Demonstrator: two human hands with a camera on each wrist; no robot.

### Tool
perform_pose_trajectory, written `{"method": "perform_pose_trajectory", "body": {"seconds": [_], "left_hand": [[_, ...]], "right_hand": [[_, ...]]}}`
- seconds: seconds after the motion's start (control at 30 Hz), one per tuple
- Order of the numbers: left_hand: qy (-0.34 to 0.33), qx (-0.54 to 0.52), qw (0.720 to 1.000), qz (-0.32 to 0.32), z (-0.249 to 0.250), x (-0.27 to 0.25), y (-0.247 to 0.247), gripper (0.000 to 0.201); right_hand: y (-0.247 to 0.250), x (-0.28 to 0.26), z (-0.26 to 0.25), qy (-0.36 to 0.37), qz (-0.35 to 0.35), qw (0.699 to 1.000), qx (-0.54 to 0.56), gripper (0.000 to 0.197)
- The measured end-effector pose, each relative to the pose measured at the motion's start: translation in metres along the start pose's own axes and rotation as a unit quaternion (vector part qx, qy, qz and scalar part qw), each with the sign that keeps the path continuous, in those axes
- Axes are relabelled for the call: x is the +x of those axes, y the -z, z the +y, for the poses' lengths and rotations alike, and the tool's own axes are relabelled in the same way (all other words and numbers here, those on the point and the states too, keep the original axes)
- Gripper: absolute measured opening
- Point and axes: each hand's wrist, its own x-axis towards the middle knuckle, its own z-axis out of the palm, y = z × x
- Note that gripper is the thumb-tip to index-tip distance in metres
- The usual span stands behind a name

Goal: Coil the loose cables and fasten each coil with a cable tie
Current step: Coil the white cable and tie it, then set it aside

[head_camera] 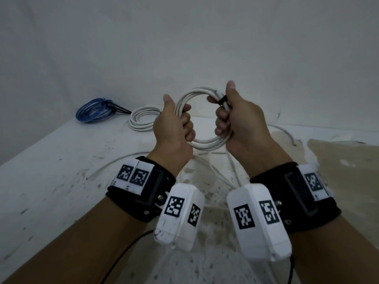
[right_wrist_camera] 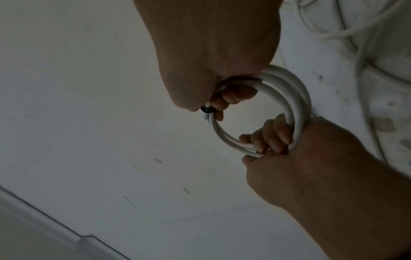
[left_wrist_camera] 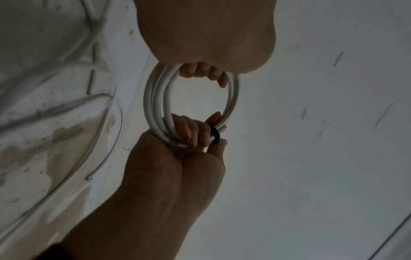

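White round cable coil (head_camera: 202, 117) held upright above desk (head_camera: 61, 160), opening facing person; left hand (head_camera: 174, 128), right hand (head_camera: 235, 124) fingers curled around opposite sides; black tie (head_camera: 222, 100) under right thumb

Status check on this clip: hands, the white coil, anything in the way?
Left hand and right hand both grip the white coil, held off the table. Black tie around the bundle at right fingers. Loose white cable lies below; nothing blocking.

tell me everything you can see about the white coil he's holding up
The white coil is a round bundle of several loops of smooth, plastic-looking cable, held upright above the table. The left hand grips one side, the right hand the other, where a black tie wraps the strands. Its tail trails down to the table.
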Motion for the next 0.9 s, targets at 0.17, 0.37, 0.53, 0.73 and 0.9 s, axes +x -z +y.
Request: {"method": "perform_pose_trajectory", "body": {"seconds": [0.17, 0.37, 0.53, 0.73, 0.9], "left_hand": [[0.014, -0.01, 0.999, -0.049, 0.004, -0.002, -0.005, 0.045], [-0.012, 0.013, 0.999, -0.038, 0.003, -0.002, -0.006, 0.046], [0.001, -0.013, 0.999, -0.05, -0.001, 0.001, -0.004, 0.04], [-0.002, 0.006, 1.0, 0.014, 0.001, 0.01, 0.0, 0.033], [-0.022, 0.046, 0.996, 0.07, 0.025, 0.024, 0.017, 0.036]], "right_hand": [[0.007, 0.0, -0.006, -0.015, -0.018, 0.998, 0.06, 0.052], [0.004, 0.0, 0.0, 0.002, -0.003, 0.997, 0.074, 0.051], [0.003, 0.006, 0.003, 0.019, 0.029, 0.995, 0.093, 0.05], [0.007, 0.015, 0.009, -0.029, 0.007, 0.998, 0.048, 0.051], [0.005, 0.021, -0.006, -0.085, -0.121, 0.986, -0.076, 0.033]]}}
